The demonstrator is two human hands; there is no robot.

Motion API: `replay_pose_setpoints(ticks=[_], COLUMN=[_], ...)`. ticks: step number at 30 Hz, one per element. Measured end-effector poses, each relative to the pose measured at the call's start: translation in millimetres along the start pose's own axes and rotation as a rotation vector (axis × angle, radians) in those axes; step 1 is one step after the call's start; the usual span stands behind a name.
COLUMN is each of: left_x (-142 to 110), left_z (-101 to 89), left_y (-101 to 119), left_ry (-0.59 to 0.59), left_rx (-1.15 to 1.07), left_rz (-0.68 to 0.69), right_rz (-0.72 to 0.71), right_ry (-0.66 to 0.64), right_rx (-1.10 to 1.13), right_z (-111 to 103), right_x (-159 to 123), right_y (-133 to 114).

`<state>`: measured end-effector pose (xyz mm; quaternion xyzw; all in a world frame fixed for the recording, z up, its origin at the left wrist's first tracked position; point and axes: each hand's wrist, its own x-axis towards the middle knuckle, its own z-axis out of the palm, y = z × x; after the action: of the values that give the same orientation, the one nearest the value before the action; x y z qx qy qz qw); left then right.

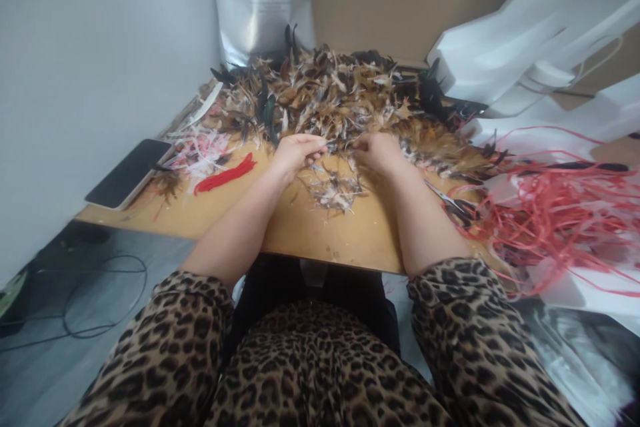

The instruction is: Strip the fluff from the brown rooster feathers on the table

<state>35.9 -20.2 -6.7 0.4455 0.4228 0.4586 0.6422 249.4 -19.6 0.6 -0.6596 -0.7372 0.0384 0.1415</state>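
Note:
A large heap of brown, black and white feathers (330,90) covers the back of the wooden table (300,233). At its front edge, my left hand (299,152) is closed in a pinch, thumb against forefinger; whatever is between them is too small to make out. My right hand (379,149) sits a short way to the right, fingers curled together against the heap, their tips partly hidden. On the bare wood just below and between both hands lies a small loose cluster of feather bits (337,192).
Left of my arms are a red bundle of strands (225,175), white and pink shreds (203,150) and a phone (129,173). To the right lie scissors (453,203) and a tangle of red strips (565,220). A silver bag (265,20) stands behind the heap.

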Motion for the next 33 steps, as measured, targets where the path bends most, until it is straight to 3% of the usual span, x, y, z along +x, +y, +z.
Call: replay_pose_setpoints(ticks=[3,5,9,13,16,24,33], left_x=[1,1,-1,-3,-3,-4,-6], left_z=[-1.2,-1.0,0.0,0.2,0.9,4.1,6.5], left_y=[0,0,3,3,1,1,2], left_ry=[-0.001,0.002,0.005,-0.02,-0.051,-0.102,-0.098], left_rx=[-0.015,-0.029,-0.073,-0.106,-0.116,-0.193,-0.237], left_rz=[-0.013,-0.025,-0.05,-0.067,-0.096,-0.184,-0.197], right_rz=[-0.033,-0.008,0.111,0.195,0.225,0.22,0.254], right_ry=[-0.002,0.009,0.06,-0.044,-0.077,0.155,0.283], right_rx=[-0.061,0.02,0.537,1.152,1.408,1.414,1.345], right_z=[6,8,2,-6,-4,13,27], right_x=[-2,-2,0,0,-1,-8,-6], right_y=[-8,-10,-10,-20,-35,-73,-77])
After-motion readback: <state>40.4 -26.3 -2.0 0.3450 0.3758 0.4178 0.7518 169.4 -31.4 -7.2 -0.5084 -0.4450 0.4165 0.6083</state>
